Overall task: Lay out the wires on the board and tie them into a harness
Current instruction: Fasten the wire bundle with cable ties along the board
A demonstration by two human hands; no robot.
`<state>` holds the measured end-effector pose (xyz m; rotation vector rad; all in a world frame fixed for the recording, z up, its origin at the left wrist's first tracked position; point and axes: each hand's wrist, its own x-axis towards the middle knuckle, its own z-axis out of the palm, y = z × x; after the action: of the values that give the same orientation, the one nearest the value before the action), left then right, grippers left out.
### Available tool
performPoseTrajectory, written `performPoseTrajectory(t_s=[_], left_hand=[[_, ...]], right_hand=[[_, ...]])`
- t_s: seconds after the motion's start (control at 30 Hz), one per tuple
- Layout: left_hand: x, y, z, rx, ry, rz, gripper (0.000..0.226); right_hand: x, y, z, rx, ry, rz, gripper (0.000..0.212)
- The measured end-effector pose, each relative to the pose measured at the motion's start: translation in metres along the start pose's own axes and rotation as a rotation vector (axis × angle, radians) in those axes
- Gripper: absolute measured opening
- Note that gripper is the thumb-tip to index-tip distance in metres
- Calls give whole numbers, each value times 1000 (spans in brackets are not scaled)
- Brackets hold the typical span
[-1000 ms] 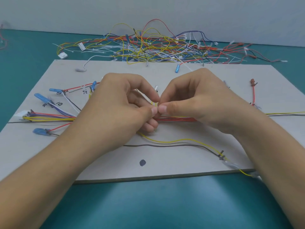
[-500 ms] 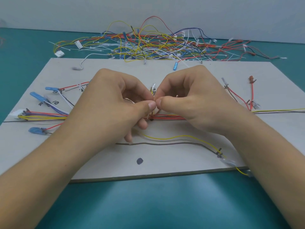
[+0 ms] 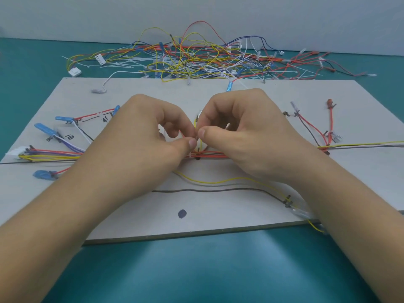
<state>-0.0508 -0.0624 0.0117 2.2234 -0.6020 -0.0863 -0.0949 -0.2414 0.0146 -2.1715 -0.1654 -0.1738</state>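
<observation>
The red wire bundle (image 3: 215, 154) runs left to right across the board (image 3: 218, 224), beneath both thumbs. The left hand (image 3: 140, 136) and right hand (image 3: 247, 132) meet above it, equally near, each grip narrow, pinching what looks like a thin tie (image 3: 227, 127).

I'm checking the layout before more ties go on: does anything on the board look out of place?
Yes. The yellow wire sags loose below the red bundle and runs off the board's near right edge, so its end hangs over the teal table instead of lying on the board.

Left hand (image 3: 142, 138), right hand (image 3: 249, 132): apparent pinches
</observation>
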Motion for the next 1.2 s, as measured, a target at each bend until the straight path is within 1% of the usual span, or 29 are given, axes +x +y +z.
performPoseTrajectory(t_s=[0.1, 0.23, 0.33, 0.4, 0.5, 0.63, 0.8, 0.93, 1.2], left_hand=[[0, 0, 0, 121, 33, 23, 6], [0, 3, 0, 201, 26, 25, 7], [0, 4, 1, 255, 26, 33, 3], [-1, 5, 1, 289, 22, 15, 7], [-1, 7, 1, 275, -5, -13, 14], [1, 9, 1, 243, -34, -31, 5], [4, 11, -2, 222, -74, -61, 7], [5, 11, -2, 227, -76, -45, 5], [6, 10, -2, 240, -97, -67, 8]], right_hand=[[1, -1, 0, -27, 11, -5, 16], [2, -2, -3, -24, 44, -21, 15], [2, -2, -3, -10, 60, -38, 15], [2, -2, 0, 2, 82, -49, 14], [2, -2, 3, -1, 108, -79, 14], [2, -3, 3, -11, 136, -105, 14], [3, -4, 2, -6, 162, -114, 13], [2, -4, 0, 1, 200, -114, 15], [7, -3, 0, -86, 293, -100, 12]])
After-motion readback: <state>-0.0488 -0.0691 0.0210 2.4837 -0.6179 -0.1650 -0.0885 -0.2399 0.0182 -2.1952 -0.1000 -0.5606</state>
